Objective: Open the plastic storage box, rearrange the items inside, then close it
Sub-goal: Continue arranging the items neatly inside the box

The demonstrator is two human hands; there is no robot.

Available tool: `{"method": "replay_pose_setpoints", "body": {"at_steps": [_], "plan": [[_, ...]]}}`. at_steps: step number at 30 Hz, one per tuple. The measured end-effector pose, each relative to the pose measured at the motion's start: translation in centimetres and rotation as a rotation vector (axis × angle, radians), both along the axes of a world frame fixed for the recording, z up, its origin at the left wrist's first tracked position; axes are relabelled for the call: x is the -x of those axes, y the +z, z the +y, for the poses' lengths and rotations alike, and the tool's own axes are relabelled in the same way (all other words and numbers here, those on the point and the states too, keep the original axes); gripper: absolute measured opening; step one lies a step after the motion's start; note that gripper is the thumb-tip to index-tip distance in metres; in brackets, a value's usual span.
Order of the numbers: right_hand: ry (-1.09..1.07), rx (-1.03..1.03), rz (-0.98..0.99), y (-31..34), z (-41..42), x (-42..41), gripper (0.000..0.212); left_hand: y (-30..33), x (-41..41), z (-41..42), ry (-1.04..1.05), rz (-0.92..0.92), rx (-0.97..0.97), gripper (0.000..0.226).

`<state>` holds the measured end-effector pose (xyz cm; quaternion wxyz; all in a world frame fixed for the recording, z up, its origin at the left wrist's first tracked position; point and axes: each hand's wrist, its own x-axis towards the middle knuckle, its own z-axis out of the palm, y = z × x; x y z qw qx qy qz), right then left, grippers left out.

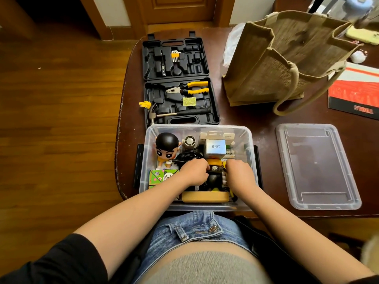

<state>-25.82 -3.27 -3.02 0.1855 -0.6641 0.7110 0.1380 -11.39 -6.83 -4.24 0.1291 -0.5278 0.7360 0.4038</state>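
Single head-worn wide-angle view, looking forward and steeply down, close above table

Clear rectangular plastic storage box open, crammed with small items; its clear flat lid lies apart, rightward.

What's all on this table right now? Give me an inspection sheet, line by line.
Surface: dark wooden table, worn at its left edge.
Job's things: clear box open and full: figurine, small fan, white carton, green cards. Lid lies flat to the box's right.
Clutter: open tool case with pliers, hammer, hex keys; jute bag; red booklet.
Hands: left hand and right hand are both inside the box, fingers curled among dark items; what each grips cannot be told.
Cables: black cord coiled in the box.
Surroundings: wood floor, door behind.
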Motion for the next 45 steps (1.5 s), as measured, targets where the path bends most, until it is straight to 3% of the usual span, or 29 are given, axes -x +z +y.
{"method": "replay_pose_setpoints", "body": {"at_steps": [6, 9, 15, 21, 25, 28, 30, 35, 42, 45], "plan": [[0.043, -0.098, 0.044, 0.3, 0.1, -0.2, 0.022, 0.7, -0.2, -0.1, -0.053, 0.004, -0.011, 0.04], [0.197, -0.185, -0.042, 0.2, -0.6, 0.3, 0.021, 1.4, -0.8, 0.0, -0.091, 0.026, -0.001, 0.037], [0.607, -0.335, -0.115, -0.1, -0.3, 1.3, 0.063, 2.7, -3.1, 0.2, -0.221, -0.022, -0.005, 0.034], [0.745, -0.379, -0.077, -0.5, -1.0, 0.9, 0.035, 3.1, -3.8, 0.8, -0.342, -0.006, -0.021, 0.015], [0.599, -0.309, -0.215, -0.1, -1.6, 0.9, 0.008, 3.1, -4.2, 0.6, -0.294, 0.009, -0.027, 0.022], [0.304, -0.174, -0.449, 1.0, -1.7, 1.4, 0.031, 3.0, -4.2, 0.7, -0.277, -0.001, -0.019, 0.028], [0.146, -0.07, -0.586, 1.7, -1.3, 1.8, 0.033, 2.8, -4.0, 0.8, -0.286, -0.028, 0.015, 0.027], [0.043, -0.007, -0.679, 2.1, -0.1, 1.9, 0.029, 2.1, -2.0, 1.1, -0.355, -0.068, -0.027, 0.03], [0.04, -0.186, -0.509, 1.2, -0.9, 1.5, 0.012, 0.8, -0.6, 1.0, -0.416, -0.161, -0.361, 0.031], [0.1, -0.284, -0.439, 1.4, -1.4, 1.7, 0.018, 0.4, -0.2, 0.9, -0.387, -0.166, -0.428, 0.025]]}}
